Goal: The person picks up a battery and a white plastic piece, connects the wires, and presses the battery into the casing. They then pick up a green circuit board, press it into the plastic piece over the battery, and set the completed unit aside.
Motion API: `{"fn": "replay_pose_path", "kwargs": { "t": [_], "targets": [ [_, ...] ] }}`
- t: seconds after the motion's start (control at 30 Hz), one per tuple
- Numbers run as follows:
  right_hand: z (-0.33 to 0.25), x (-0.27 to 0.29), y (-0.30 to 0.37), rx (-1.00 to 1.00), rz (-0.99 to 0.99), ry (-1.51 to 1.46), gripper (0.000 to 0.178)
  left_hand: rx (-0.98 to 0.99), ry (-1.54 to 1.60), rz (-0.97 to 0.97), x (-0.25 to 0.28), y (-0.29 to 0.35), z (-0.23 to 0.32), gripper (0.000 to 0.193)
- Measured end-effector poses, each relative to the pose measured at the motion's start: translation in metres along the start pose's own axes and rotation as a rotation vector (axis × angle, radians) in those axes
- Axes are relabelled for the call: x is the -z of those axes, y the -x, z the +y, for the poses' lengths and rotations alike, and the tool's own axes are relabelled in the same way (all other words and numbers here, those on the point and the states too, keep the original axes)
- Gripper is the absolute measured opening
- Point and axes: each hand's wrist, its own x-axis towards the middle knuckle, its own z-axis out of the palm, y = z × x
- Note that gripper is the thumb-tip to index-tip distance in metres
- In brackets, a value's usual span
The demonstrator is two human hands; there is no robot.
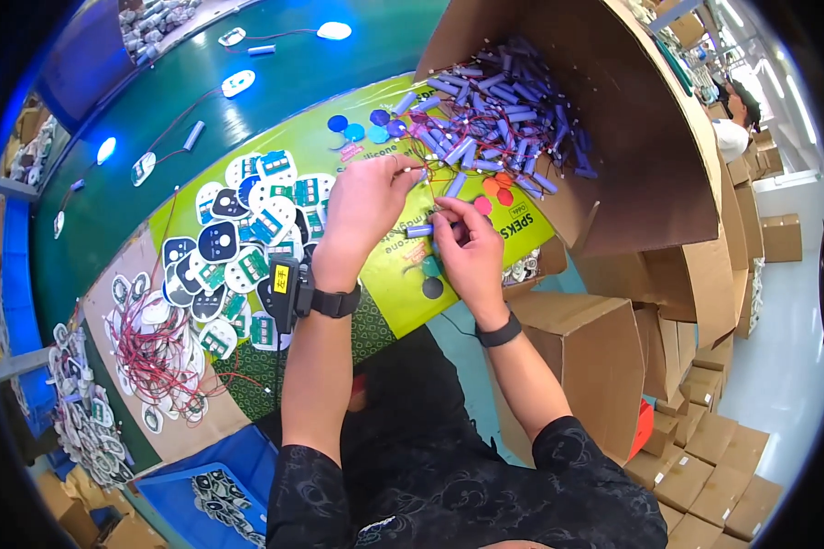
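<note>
My left hand [373, 199] is closed in a pinch, with a thin wire at its fingertips. Just below and to the right, my right hand [468, 242] pinches the same thin wire [431, 190], which runs between the two hands. A blue-purple cylindrical battery [420, 231] sits beside the right hand's fingers; whether they touch it is hard to tell. Left of my left hand lies a pile of rounded white and black pieces with green circuit boards [247, 265]. Beyond my hands, many wired batteries [513, 110] spill from a tipped cardboard box [650, 137].
A printed yellow-green sheet [394, 293] covers the work surface. Behind it, a green belt [275, 87] carries lit pieces wired to batteries. Red-wired white pieces [160, 352] are heaped at left, above a blue bin [178, 494]. Cardboard boxes [577, 348] stand at right; another person [734, 123] is far right.
</note>
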Motion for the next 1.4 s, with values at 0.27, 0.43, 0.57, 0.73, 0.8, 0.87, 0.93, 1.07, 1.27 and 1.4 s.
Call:
{"fn": "replay_pose_path", "kwargs": {
  "t": [0.27,0.43,0.57,0.73,0.8,0.87,0.93,1.07,1.27,1.4],
  "targets": [
    [-0.026,-0.002,-0.040,-0.235,-0.115,0.016,0.027,-0.073,-0.021,0.028,-0.002,0.006,-0.007,0.019],
    [0.004,-0.003,-0.043,-0.236,-0.085,-0.156,0.024,-0.152,-0.069,-0.117,0.000,0.004,-0.003,0.024],
    [-0.004,0.001,-0.043,-0.375,-0.090,-0.391,0.019,-0.253,-0.086,-0.118,0.000,0.003,-0.007,0.023],
    [-0.010,0.001,-0.036,-0.394,-0.132,-0.402,0.017,-0.126,0.080,-0.073,-0.001,0.004,-0.007,0.022],
    [-0.008,0.003,-0.034,-0.368,-0.166,-0.400,0.019,-0.119,0.070,-0.071,-0.002,0.004,-0.005,0.022],
    [-0.009,0.003,-0.035,-0.362,-0.155,-0.395,0.020,-0.111,0.058,-0.069,-0.003,0.004,-0.003,0.022],
    [-0.006,0.003,-0.035,-0.355,-0.147,-0.392,0.021,-0.095,0.165,-0.056,-0.002,0.005,-0.003,0.019],
    [0.000,0.004,-0.033,-0.299,-0.178,-0.339,0.020,-0.103,0.093,-0.061,-0.004,0.004,-0.005,0.023],
    [0.000,0.006,-0.029,-0.269,-0.179,-0.437,0.014,-0.227,0.133,-0.021,-0.013,0.001,-0.004,0.022],
    [0.004,0.006,-0.029,-0.242,-0.156,-0.476,0.012,-0.281,0.057,-0.050,-0.015,0.001,-0.003,0.023]
  ]
}}
